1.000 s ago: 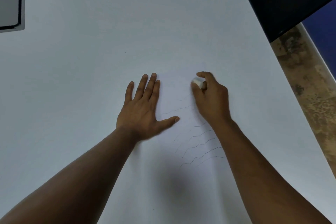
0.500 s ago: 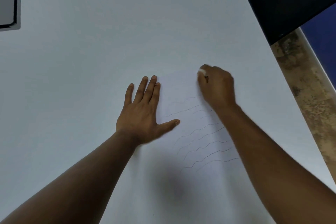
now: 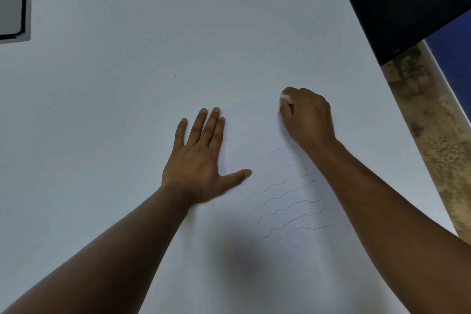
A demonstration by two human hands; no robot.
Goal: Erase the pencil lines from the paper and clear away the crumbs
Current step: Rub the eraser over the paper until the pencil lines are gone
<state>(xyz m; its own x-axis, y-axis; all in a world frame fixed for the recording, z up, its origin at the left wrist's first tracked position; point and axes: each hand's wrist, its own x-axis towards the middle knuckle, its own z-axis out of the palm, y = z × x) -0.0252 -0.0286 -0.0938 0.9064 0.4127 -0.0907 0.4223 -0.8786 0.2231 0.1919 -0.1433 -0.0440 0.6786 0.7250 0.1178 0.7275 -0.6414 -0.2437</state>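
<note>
A large white sheet of paper (image 3: 153, 84) covers most of the view. Several wavy pencil lines (image 3: 283, 201) run across it between my two arms; the upper ones look fainter. My left hand (image 3: 201, 158) lies flat on the paper, fingers spread, just left of the lines. My right hand (image 3: 308, 117) is curled around a small white eraser (image 3: 285, 98), whose tip shows at the fingertips and rests on the paper above the topmost line. I cannot make out any crumbs.
A dark panel (image 3: 407, 0) overhangs the paper's top right corner. A worn brown table edge (image 3: 428, 140) runs down the right side, with blue beyond it. A grey, dark-framed object (image 3: 12, 0) sits at the top left.
My right hand with the eraser has moved up and to the right, away from my left hand, uncovering more of the upper pencil lines. My left hand has stayed flat in place.
</note>
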